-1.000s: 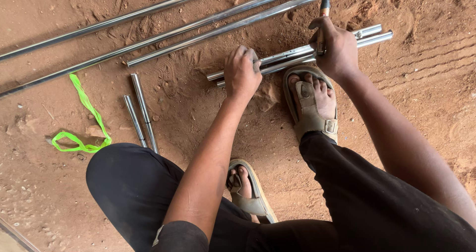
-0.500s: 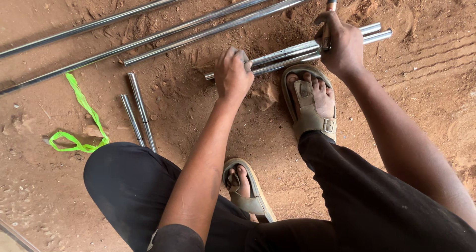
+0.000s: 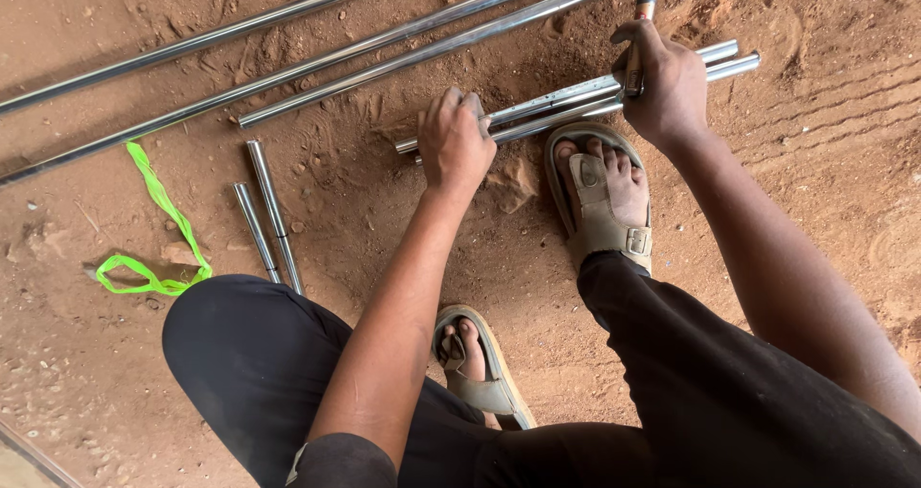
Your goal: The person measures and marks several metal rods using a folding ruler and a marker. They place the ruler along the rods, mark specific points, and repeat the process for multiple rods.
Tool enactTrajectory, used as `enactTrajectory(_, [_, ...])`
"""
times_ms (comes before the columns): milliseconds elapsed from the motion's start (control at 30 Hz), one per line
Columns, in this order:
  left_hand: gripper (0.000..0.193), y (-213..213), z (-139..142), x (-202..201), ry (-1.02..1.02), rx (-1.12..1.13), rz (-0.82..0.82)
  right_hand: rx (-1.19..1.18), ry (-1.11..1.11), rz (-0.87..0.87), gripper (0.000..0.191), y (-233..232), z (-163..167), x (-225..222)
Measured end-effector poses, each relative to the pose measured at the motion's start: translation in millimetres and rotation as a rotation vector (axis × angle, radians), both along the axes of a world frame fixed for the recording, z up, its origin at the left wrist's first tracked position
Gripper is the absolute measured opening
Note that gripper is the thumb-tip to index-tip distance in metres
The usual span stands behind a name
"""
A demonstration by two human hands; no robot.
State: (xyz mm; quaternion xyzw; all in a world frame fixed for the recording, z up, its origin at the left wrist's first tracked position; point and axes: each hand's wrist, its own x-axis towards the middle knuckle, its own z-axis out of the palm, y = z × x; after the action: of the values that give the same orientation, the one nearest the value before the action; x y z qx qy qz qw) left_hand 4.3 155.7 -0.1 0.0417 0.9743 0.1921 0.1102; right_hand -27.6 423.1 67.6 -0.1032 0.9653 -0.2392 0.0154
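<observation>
Two short shiny metal pipes (image 3: 561, 104) lie side by side on red dirt. My left hand (image 3: 455, 144) presses down on their left part, fingers curled over them. My right hand (image 3: 664, 83) grips the handle of a slim tool (image 3: 639, 29) that stands upright against the pipes near their right part; its tip is hidden behind my fingers. My right foot in a tan sandal (image 3: 602, 197) rests just below the pipes, toes touching them.
Three long metal pipes (image 3: 317, 51) run diagonally across the top. Two short pipe pieces (image 3: 269, 210) lie at the left by my knee, with a bright green strap (image 3: 153, 221) beside them. My left sandalled foot (image 3: 477, 364) sits lower centre.
My right hand with the tool has shifted slightly along the pipes, and the view has drifted a little. My left hand stays pressed on the pipes.
</observation>
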Motion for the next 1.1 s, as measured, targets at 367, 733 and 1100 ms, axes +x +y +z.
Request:
enactTrajectory(367, [0.028, 8, 2, -1, 0.07, -0.042, -0.025, -0.917, 0.009, -0.313, 0.04, 22, 7, 23])
enactTrajectory(733, [0.017, 5, 4, -1, 0.017, -0.017, 0.004, -1.232, -0.111, -0.744, 0.046, 80, -9, 97])
enactTrajectory(1100, [0.017, 3, 4, -12, -0.074, -0.032, 0.043, -1.267, -0.144, -0.719, 0.047, 74, -12, 97])
